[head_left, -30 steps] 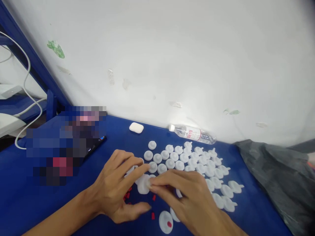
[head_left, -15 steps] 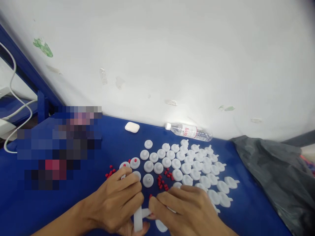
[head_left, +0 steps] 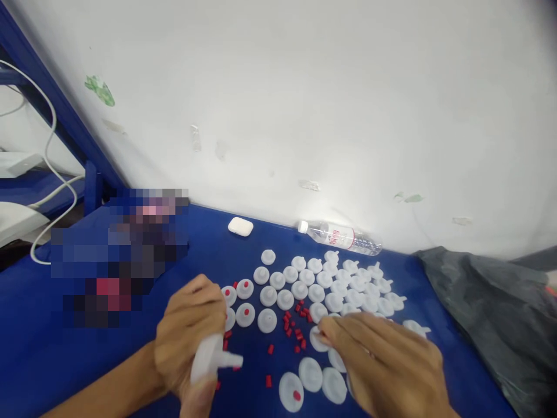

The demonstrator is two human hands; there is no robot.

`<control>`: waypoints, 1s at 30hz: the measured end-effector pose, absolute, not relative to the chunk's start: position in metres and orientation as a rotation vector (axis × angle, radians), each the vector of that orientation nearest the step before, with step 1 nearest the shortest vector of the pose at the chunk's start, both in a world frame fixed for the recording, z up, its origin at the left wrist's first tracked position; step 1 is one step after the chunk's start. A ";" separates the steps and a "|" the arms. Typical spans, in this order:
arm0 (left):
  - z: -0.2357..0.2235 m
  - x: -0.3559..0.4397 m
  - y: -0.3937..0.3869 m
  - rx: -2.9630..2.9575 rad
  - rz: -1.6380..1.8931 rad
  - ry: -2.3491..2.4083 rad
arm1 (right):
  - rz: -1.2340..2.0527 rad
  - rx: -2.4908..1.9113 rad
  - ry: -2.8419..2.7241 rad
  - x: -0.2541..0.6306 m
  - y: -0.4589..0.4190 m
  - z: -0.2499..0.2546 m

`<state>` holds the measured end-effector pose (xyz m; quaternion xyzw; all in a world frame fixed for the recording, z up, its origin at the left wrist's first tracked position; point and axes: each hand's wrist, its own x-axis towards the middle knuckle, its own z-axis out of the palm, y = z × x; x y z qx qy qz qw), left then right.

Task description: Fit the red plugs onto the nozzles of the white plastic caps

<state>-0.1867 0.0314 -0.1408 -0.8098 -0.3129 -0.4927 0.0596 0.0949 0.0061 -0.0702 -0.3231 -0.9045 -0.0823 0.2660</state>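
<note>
My left hand [head_left: 189, 331] is closed around a white plastic nozzle cap [head_left: 206, 360], a round disc whose narrow spout points right. My right hand [head_left: 387, 360] is over the spread of similar caps, its fingers drawn together and the tips at one white cap [head_left: 319, 342]. What those fingertips grip, if anything, is hidden. Small red plugs [head_left: 299, 335] lie loose between the hands. A red plug sits in the centre of a few caps left of the middle, such as this plugged cap [head_left: 245, 314]. One cap near the front [head_left: 290, 390] also carries a red plug.
Many white caps [head_left: 343, 285] cover the blue table [head_left: 209, 238] at centre right. Against the wall lie a clear water bottle [head_left: 340, 236] and a small white case [head_left: 241, 226]. A dark plastic bag [head_left: 470, 296] lies at the right. Blurred-out items stand at the left.
My hands have moved apart. My right hand has left the white piece at my left hand and gone right to the caps. The left hand has shifted left with its cap, spout now showing.
</note>
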 end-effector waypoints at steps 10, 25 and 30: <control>-0.120 -0.183 0.039 -2.547 -1.397 -0.828 | -0.004 -1.054 -2.649 0.100 0.017 -0.101; -0.119 -0.186 0.042 -2.538 -1.231 -0.803 | 0.296 -0.922 -2.396 0.069 0.016 -0.067; -0.118 -0.190 0.044 -2.500 -1.280 -0.831 | 0.304 -0.824 -2.347 0.059 0.023 -0.068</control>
